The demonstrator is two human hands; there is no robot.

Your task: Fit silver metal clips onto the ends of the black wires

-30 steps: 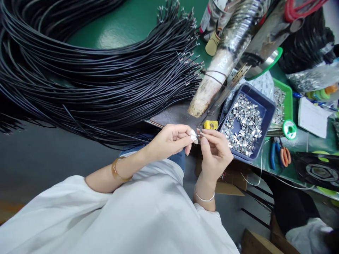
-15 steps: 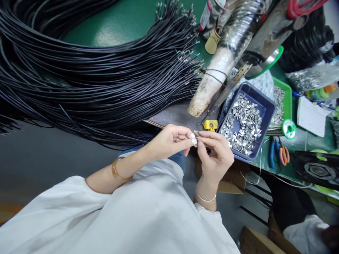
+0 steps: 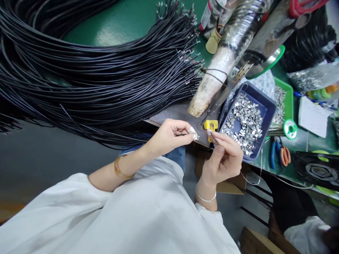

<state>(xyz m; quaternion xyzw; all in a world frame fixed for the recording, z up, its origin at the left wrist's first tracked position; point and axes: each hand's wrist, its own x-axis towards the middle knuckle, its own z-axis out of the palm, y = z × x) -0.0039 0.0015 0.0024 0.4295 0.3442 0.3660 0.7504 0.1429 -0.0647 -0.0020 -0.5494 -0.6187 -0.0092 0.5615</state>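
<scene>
My left hand (image 3: pixel 174 134) is closed, thumb against forefinger, on the end of a black cable; short thin wires (image 3: pixel 197 137) stick out past its white-wrapped fingertips. To its right, my right hand (image 3: pixel 224 157) pinches a small silvery metal connector (image 3: pixel 209 133) between thumb and fingers, apart from the wires. Just behind the connector is a small yellow block (image 3: pixel 211 125) at the bench edge. A dark blue tray (image 3: pixel 268 109) of many similar metal pieces (image 3: pixel 246 120) stands beyond my right hand.
A thick bundle of black cables (image 3: pixel 106 84) covers the left of the green bench (image 3: pixel 111 30). A wrapped tube (image 3: pixel 212 79) slants behind my hands. At right lie a green tray (image 3: pixel 290 100), a solder spool (image 3: pixel 290 129) and orange-handled pliers (image 3: pixel 285 156).
My hands have moved apart: the right hand has shifted right with the metal connector. The left stays almost in place, its wire ends now showing.
</scene>
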